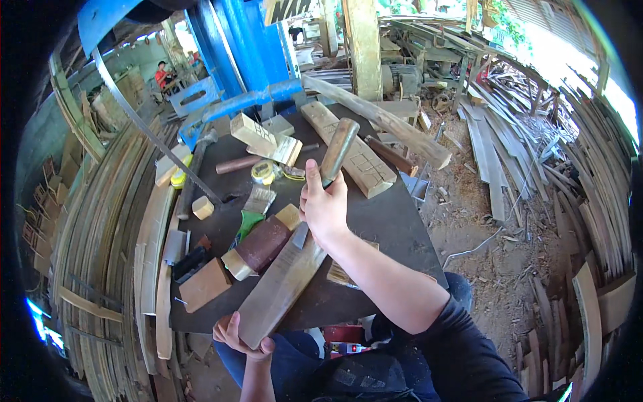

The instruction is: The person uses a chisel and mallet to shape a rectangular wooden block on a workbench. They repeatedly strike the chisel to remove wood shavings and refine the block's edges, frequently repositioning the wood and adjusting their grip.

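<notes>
My right hand [325, 208] is closed around a wood-handled chisel [338, 149], held upright at a slant, its flat metal blade angled down onto a weathered wooden board [276, 298]. My left hand [241, 338] grips the lower end of that board. Left of the board lie a brown sanding block [263, 241], a brush with a green handle [250, 222] and a tan block [205, 286]. A yellow tape measure [264, 172] and marked wood pieces [348, 151] lie beyond my right hand on the dark table [395, 228].
A blue machine [258, 53] with a metal band [147, 127] stands behind the table. Stacked planks [100, 248] line the left; loose boards [489, 174] lie on the dirt floor [479, 268] at the right. A person in red [163, 77] sits at the far back left.
</notes>
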### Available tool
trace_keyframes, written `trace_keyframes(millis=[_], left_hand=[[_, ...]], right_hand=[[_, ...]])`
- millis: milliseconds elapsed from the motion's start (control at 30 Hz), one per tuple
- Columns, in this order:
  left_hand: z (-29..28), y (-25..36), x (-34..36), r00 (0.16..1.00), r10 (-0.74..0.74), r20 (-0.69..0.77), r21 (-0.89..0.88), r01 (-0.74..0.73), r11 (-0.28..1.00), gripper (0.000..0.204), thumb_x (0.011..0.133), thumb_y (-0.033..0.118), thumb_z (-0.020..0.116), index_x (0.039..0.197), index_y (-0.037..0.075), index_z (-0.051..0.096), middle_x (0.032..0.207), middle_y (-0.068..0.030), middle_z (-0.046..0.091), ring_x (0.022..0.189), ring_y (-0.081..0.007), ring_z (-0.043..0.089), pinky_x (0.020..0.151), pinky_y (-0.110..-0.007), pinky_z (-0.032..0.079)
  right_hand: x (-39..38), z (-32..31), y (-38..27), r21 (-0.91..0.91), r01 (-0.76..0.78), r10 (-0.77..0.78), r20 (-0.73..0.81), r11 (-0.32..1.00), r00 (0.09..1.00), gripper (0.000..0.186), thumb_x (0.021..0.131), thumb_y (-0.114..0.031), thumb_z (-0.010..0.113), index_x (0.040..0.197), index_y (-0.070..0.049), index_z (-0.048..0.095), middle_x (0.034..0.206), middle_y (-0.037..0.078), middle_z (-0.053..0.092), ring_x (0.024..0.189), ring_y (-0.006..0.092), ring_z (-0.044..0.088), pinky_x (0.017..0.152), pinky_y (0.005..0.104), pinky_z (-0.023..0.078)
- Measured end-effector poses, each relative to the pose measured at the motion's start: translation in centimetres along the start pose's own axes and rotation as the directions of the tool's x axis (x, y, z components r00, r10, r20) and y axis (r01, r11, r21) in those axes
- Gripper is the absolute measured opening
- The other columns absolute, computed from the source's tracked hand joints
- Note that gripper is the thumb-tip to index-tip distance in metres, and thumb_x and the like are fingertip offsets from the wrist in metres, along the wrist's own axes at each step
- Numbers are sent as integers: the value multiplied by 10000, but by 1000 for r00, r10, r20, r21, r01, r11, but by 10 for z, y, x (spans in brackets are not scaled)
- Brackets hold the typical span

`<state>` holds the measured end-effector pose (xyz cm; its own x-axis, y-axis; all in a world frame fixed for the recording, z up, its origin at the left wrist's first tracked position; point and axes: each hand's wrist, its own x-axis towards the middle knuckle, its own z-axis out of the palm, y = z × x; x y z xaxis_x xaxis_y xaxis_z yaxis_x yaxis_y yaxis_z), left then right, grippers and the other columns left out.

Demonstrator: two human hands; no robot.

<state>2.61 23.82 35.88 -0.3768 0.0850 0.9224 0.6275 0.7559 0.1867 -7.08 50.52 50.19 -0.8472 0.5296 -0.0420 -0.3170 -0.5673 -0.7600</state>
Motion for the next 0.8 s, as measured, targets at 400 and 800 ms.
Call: trace_keyframes(millis=[400,800], left_hand=[[0,-1,-4,1000,5,13,3,-5,1000,813,875,761,412,1286,72,544,1018,-105,560,948,-287,491,918,-444,306],[-3,-5,-9,997,24,71,0,-24,1000,745,925,662,392,1325,44,509,1172,-141,553,1074,-344,469,973,-508,302]], right_hand=[[4,-3,3,47,23,-23,0,999,1000,301,1000,-336,632,1074,-101,460,593,-32,445,417,68,409,346,271,303],[5,-5,4,29,19,-20,26,999,999,324,983,-370,649,1017,-151,412,607,-40,422,431,59,382,369,251,292]])
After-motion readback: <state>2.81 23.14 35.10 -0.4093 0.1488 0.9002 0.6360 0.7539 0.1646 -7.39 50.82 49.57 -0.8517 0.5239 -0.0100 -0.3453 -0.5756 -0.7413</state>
